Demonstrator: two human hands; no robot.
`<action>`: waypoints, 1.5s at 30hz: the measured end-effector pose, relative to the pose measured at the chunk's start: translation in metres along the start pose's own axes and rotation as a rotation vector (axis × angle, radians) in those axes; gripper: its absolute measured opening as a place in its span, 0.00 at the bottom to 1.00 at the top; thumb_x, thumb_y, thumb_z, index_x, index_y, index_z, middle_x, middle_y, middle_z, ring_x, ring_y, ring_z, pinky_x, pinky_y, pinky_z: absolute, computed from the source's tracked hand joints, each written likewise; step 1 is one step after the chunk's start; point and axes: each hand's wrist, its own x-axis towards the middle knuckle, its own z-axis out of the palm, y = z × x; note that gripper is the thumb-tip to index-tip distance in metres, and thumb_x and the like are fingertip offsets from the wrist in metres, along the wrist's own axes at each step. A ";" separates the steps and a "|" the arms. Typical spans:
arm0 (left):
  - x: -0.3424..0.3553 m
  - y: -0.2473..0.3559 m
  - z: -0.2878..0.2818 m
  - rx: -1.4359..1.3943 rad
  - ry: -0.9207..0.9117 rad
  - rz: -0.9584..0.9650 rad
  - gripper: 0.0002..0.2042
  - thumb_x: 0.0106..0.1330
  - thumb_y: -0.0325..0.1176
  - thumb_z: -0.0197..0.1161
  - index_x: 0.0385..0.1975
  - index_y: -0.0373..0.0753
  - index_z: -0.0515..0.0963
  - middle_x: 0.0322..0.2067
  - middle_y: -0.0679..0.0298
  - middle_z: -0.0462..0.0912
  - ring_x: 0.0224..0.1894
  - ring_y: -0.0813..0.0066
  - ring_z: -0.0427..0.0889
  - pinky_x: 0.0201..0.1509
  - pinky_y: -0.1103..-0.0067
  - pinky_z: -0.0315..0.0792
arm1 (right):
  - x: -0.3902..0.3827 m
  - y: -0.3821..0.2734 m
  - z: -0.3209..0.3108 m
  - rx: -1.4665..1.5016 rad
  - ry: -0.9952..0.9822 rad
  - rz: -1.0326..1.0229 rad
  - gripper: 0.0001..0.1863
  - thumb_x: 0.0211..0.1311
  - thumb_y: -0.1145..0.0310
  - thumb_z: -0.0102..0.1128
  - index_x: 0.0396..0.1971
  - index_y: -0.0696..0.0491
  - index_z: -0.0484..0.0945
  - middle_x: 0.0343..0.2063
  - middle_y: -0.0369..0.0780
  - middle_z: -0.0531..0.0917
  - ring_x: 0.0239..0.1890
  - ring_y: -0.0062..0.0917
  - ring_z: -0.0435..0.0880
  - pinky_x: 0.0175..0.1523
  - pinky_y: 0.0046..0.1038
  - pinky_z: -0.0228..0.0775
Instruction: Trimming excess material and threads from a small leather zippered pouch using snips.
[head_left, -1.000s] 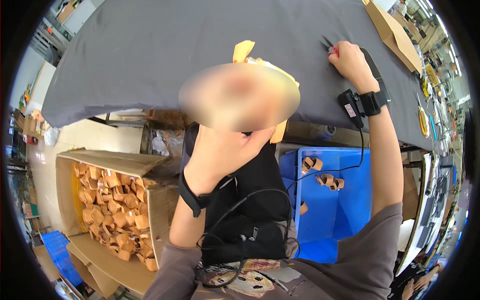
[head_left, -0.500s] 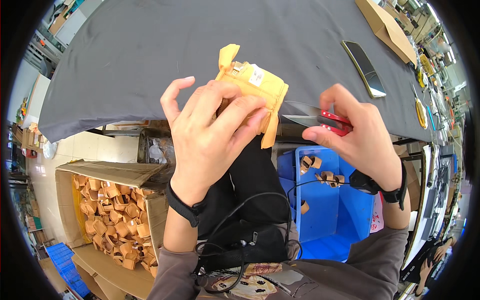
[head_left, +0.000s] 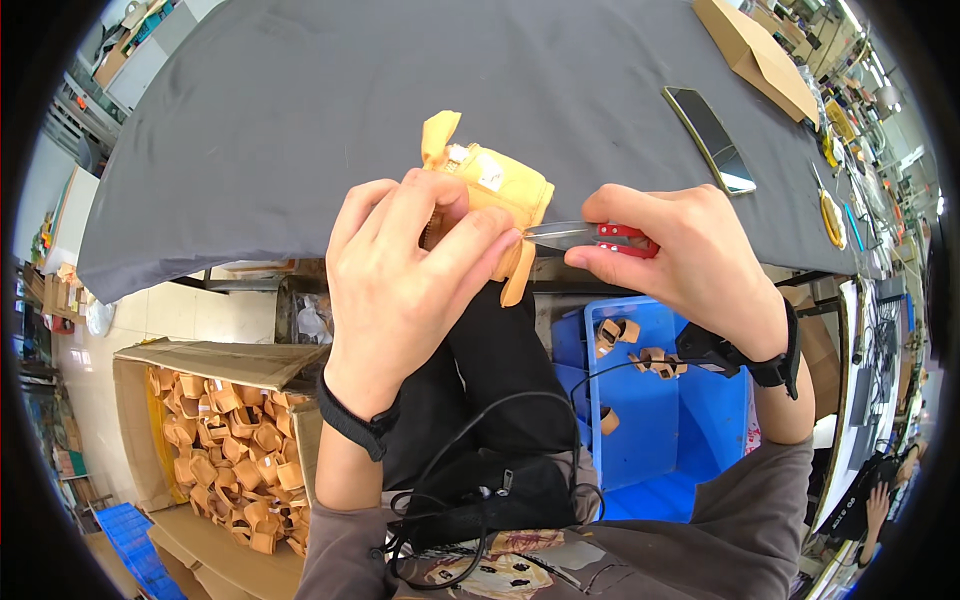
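My left hand (head_left: 405,270) pinches a small yellow zippered pouch (head_left: 515,185), which has a white label and a fabric tab at each end. Part of the pouch and its zipper is hidden behind my fingers. In my right hand (head_left: 690,250) are red-handled thread snips (head_left: 628,240), gripped between thumb and fingers. Their blades point left and are close together, with the tips at the pouch's lower right edge, beside my left fingertips and the hanging tab.
A dark cloth covers the table (head_left: 300,120); a phone (head_left: 710,140) and a cardboard box (head_left: 755,60) lie at the right. Below stand a carton (head_left: 230,360) full of tan pieces and a blue bin (head_left: 640,450) with several such pieces. A black cable (head_left: 440,440) crosses my lap.
The snips have moved left to the edge of the pouch, and their blades have come together. My left hand and the pouch have shifted slightly left and down in the view.
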 end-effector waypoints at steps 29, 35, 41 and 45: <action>-0.033 -0.020 -0.004 -0.226 0.297 -0.306 0.05 0.57 0.26 0.56 0.33 0.35 0.72 0.38 0.57 0.69 0.43 0.61 0.69 0.49 0.69 0.64 | 0.033 0.007 0.084 0.570 0.435 0.056 0.12 0.57 0.69 0.63 0.28 0.55 0.67 0.15 0.40 0.71 0.16 0.28 0.75 0.23 0.28 0.64; -0.020 0.014 -0.023 -0.315 0.005 -0.643 0.24 0.54 0.37 0.62 0.51 0.35 0.71 0.35 0.63 0.63 0.33 0.72 0.61 0.39 0.79 0.58 | 0.022 -0.041 0.090 1.537 0.422 0.509 0.12 0.68 0.64 0.52 0.29 0.53 0.62 0.17 0.32 0.70 0.16 0.14 0.73 0.18 0.17 0.60; -0.014 0.019 -0.009 -0.433 0.011 -0.644 0.23 0.50 0.32 0.62 0.49 0.35 0.72 0.36 0.60 0.67 0.37 0.66 0.69 0.40 0.75 0.66 | -0.006 -0.059 0.111 1.796 0.339 0.716 0.10 0.70 0.63 0.49 0.33 0.52 0.63 0.16 0.37 0.75 0.15 0.21 0.78 0.13 0.18 0.61; -0.009 0.018 -0.007 -0.291 -0.012 -0.485 0.20 0.50 0.25 0.58 0.46 0.32 0.74 0.36 0.56 0.72 0.40 0.63 0.74 0.48 0.74 0.68 | -0.015 -0.045 0.096 1.554 0.051 0.648 0.10 0.69 0.63 0.49 0.38 0.55 0.67 0.20 0.37 0.77 0.16 0.14 0.75 0.17 0.16 0.61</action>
